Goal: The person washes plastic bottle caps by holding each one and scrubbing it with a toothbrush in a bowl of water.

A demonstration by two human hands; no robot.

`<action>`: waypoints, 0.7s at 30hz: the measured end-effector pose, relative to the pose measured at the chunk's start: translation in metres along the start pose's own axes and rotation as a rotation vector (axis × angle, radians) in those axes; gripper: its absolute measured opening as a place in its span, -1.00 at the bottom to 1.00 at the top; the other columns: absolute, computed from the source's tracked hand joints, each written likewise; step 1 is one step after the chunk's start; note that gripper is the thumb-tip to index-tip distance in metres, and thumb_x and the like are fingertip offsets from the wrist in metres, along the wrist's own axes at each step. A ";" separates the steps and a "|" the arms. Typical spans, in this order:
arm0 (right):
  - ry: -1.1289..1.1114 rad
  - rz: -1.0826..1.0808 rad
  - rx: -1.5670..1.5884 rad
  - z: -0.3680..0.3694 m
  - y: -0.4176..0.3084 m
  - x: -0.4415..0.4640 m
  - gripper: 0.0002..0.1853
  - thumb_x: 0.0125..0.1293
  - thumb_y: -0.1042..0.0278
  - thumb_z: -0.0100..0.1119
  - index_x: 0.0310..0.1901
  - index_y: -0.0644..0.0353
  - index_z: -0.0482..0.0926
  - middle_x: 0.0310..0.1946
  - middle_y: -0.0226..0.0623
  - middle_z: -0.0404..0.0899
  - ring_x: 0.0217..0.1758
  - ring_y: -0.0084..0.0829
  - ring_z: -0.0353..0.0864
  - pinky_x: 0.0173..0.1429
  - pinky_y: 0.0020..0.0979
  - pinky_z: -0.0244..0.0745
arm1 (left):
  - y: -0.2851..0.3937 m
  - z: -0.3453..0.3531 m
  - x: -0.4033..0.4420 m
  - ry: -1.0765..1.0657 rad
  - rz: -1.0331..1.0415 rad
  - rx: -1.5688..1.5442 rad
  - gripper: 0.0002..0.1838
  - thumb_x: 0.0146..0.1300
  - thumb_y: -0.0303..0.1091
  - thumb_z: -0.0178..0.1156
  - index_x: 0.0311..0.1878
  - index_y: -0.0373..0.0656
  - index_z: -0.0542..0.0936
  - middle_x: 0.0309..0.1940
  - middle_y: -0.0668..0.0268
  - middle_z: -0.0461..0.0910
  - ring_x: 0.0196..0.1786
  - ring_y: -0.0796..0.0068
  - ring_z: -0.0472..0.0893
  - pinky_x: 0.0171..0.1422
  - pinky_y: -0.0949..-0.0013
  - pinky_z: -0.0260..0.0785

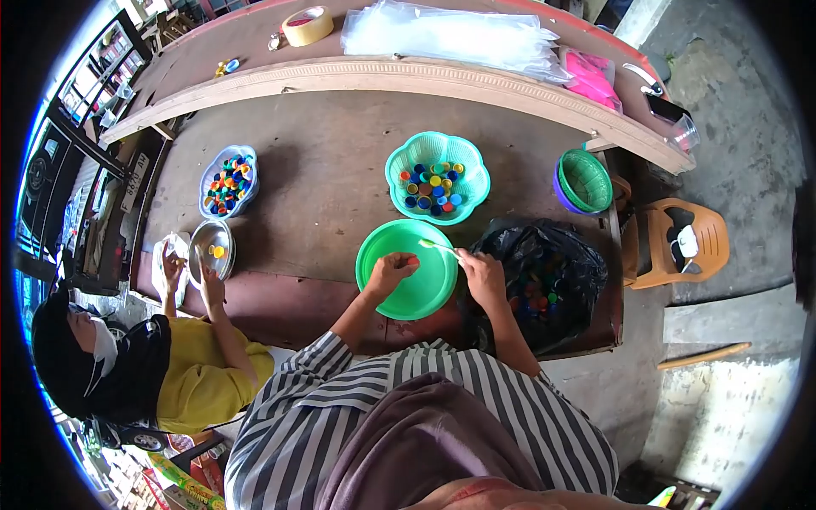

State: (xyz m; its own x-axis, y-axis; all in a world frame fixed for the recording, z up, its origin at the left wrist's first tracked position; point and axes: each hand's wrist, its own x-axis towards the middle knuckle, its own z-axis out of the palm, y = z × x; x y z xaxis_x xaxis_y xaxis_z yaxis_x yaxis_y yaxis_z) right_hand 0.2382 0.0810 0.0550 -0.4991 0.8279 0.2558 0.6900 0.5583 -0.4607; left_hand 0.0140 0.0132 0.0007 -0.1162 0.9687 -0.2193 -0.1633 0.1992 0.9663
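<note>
Over the left part of a green basin [416,293], my left hand [391,274] pinches a small red cap [414,262]. My right hand [483,276], at the basin's right rim, holds a thin pale tool [439,246] whose greenish tip points left toward the cap. Tip and cap are apart. Just beyond the basin stands a scalloped mint bowl [438,149] with many coloured caps [435,181] in it. Right of my right hand, a black plastic bag [586,276] lies open with more caps inside.
A co-worker [191,365] sits at the left, hands near a metal bowl [223,234]. Beyond it is a lilac bowl of caps [229,181]. Stacked baskets [586,181] stand at the right. A raised shelf holds tape [308,26] and plastic bags [450,32].
</note>
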 end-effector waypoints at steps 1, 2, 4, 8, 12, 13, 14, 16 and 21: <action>0.021 0.014 0.051 -0.001 0.004 -0.001 -0.73 0.26 0.34 0.10 -0.01 0.02 0.58 -0.49 -0.22 0.50 -0.35 -0.16 0.52 -0.28 -0.16 0.36 | 0.007 0.001 0.007 0.015 0.025 0.160 -0.70 0.18 -0.41 0.25 -0.04 -0.33 0.57 -0.26 0.28 0.64 -0.23 0.58 0.59 -0.11 0.49 0.42; 0.022 0.016 0.049 -0.004 0.007 -0.001 -0.73 0.26 0.34 0.10 -0.01 0.02 0.58 -0.49 -0.22 0.50 -0.35 -0.16 0.52 -0.28 -0.16 0.36 | 0.014 0.003 0.016 0.030 0.051 0.319 -0.70 0.18 -0.39 0.25 -0.05 -0.31 0.58 -0.25 0.25 0.65 -0.22 0.54 0.61 -0.10 0.47 0.43; 0.036 0.097 0.123 -0.011 0.009 -0.001 -0.73 0.26 0.38 0.10 0.00 0.04 0.58 -0.48 -0.19 0.50 -0.36 -0.15 0.52 -0.29 -0.17 0.38 | 0.038 0.009 0.037 0.048 0.127 0.433 -0.68 0.19 -0.35 0.23 -0.01 -0.30 0.57 -0.24 0.24 0.65 -0.19 0.47 0.62 -0.07 0.44 0.43; 0.137 0.145 0.208 -0.020 0.016 -0.006 -0.74 0.27 0.38 0.10 0.00 0.09 0.58 -0.47 -0.16 0.50 -0.37 -0.14 0.52 -0.31 -0.18 0.40 | 0.054 0.015 0.089 0.107 0.350 0.620 -0.59 0.17 -0.35 0.25 0.11 -0.19 0.52 -0.09 0.16 0.61 -0.09 0.29 0.62 -0.02 0.35 0.45; 0.164 0.166 0.222 -0.025 0.022 -0.012 -0.73 0.26 0.42 0.11 0.00 0.11 0.58 -0.46 -0.16 0.51 -0.38 -0.14 0.52 -0.31 -0.20 0.40 | 0.037 0.011 0.108 0.132 0.540 0.489 -0.50 0.06 -0.47 0.31 0.13 -0.09 0.50 0.01 0.12 0.53 -0.05 0.27 0.60 0.00 0.34 0.49; 0.161 0.175 0.223 -0.026 0.022 -0.014 -0.73 0.26 0.42 0.11 0.00 0.11 0.58 -0.46 -0.16 0.51 -0.38 -0.14 0.52 -0.31 -0.20 0.40 | 0.032 0.007 0.100 0.121 0.491 0.597 -0.54 0.03 -0.47 0.33 0.07 -0.12 0.53 -0.05 0.13 0.54 -0.06 0.25 0.59 -0.04 0.34 0.50; 0.158 0.185 0.224 -0.027 0.022 -0.016 -0.73 0.26 0.42 0.11 0.00 0.12 0.58 -0.46 -0.16 0.51 -0.38 -0.14 0.52 -0.31 -0.20 0.39 | 0.026 0.003 0.092 0.109 0.442 0.707 -0.58 0.00 -0.47 0.34 0.00 -0.14 0.56 -0.10 0.14 0.55 -0.06 0.24 0.58 -0.08 0.33 0.51; 0.154 0.198 0.230 -0.025 0.023 -0.019 -0.74 0.26 0.42 0.11 -0.01 0.13 0.58 -0.46 -0.16 0.51 -0.39 -0.14 0.52 -0.31 -0.21 0.39 | 0.010 -0.004 0.064 0.079 0.389 0.799 -0.64 -0.12 -0.47 0.35 -0.16 -0.15 0.59 -0.24 0.13 0.54 -0.12 0.07 0.52 -0.02 0.16 0.41; 0.097 0.168 0.199 -0.014 0.020 -0.020 -0.74 0.26 0.43 0.12 -0.01 0.16 0.58 -0.41 -0.14 0.55 -0.33 -0.18 0.55 -0.23 -0.25 0.42 | -0.053 -0.041 0.012 0.016 0.334 1.318 -0.66 -0.10 -0.48 0.23 -0.15 -0.10 0.61 -0.15 0.16 0.47 -0.06 0.10 0.45 0.02 0.17 0.39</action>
State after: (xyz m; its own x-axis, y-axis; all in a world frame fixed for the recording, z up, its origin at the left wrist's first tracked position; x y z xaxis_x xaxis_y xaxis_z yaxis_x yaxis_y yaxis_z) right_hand 0.2693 0.0764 0.0523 -0.3273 0.9145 0.2378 0.6370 0.3995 -0.6592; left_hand -0.0192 0.0079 -0.0589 0.0218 0.9982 0.0563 0.9236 -0.0417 0.3812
